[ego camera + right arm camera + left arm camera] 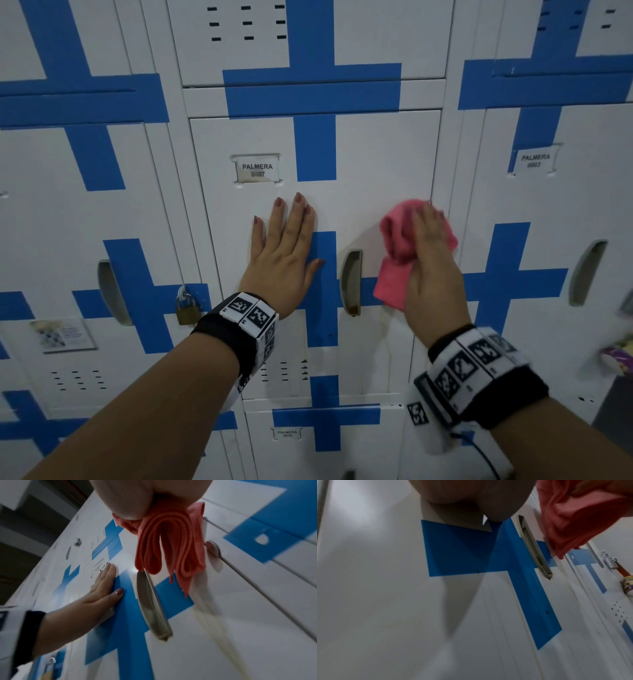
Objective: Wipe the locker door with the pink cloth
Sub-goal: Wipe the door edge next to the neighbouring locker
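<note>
Two hands were up on the locker door (376, 164), a white one with blue tape crosses and a name tag (257, 170) reading PALMERA. The landmark to go by was the grey recessed handle (351, 281) near the door's right side. The left hand (286, 253) sat just left of that handle, palm flat on the metal, fingers straight and close together pointing up toward the name tag, thumb stuck out toward the handle, holding nothing. The right hand (432, 263) was just right of the handle, pushing the pink cloth (397, 253) against the door; its fingers looked laid fairly flat over the bunched fabric, but they were blurry, so I couldn't tell how tightly they gripped it. From the right wrist view the cloth (169, 540) hung in loose folds from under the palm, with its lower end dangling right next to the top of the handle (152, 605). The cloth sat between the handle and the door's right edge. Left of the handle, on the neighbouring locker, a brass padlock (186, 308) hung, and both wrists wore black bands with black-and-white square markers (248, 313).
</note>
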{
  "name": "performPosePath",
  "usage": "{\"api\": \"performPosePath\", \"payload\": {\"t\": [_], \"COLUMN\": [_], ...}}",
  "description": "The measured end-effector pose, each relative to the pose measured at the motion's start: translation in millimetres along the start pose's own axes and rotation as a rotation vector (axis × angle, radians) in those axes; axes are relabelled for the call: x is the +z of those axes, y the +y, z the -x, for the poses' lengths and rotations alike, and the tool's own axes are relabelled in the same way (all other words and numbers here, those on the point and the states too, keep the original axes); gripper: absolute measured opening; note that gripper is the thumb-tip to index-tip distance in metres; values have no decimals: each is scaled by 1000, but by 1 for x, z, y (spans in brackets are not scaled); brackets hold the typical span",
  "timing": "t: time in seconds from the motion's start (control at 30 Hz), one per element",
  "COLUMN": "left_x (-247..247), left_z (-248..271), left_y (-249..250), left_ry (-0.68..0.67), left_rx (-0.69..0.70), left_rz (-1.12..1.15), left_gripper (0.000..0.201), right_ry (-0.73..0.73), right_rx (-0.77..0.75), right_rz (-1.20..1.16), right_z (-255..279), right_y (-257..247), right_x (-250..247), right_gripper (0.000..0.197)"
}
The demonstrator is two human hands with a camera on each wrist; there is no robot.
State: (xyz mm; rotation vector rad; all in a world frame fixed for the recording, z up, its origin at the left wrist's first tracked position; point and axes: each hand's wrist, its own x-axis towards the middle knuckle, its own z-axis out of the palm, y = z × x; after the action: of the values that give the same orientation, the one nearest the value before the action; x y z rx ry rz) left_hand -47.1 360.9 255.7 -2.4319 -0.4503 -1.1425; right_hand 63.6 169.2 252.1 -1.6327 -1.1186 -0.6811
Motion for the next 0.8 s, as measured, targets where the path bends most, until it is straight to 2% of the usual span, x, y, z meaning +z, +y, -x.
{"api": "performPosePath", "payload": {"t": [0.1, 0.17, 0.27, 0.37, 0.47, 0.57, 0.7, 0.8], "left_x": [1, 2, 3, 3, 2, 2, 2, 3], "left_z": [0, 1, 0, 0, 0, 0, 0, 0], "left_y": [0, 0, 0, 0, 1, 1, 1, 1], "left_ry": [1, 4, 10, 11, 11, 13, 11, 7], "left_rx": [1, 1, -3, -2, -1, -2, -4, -4], "left_rz": [3, 4, 7, 7, 10, 1, -8, -10], "left_gripper": [73, 73, 73, 74, 74, 74, 74, 73], "right_ry": [-262, -342, -378, -397, -387, -409, -398, -449], "right_rx": [-8, -74, -166, -210, -259, -255, -253, -257], "right_rz": [203, 314, 429, 458, 468, 507, 550, 558], "right_z": [-13, -7, 6, 13, 21, 28, 42, 59], "right_y": [4, 12, 23, 32, 38, 43, 44, 51], "right_x": [9, 15, 17, 17, 16, 19, 23, 25], "right_gripper": [66, 70, 65, 79, 82, 94, 93, 97]}}
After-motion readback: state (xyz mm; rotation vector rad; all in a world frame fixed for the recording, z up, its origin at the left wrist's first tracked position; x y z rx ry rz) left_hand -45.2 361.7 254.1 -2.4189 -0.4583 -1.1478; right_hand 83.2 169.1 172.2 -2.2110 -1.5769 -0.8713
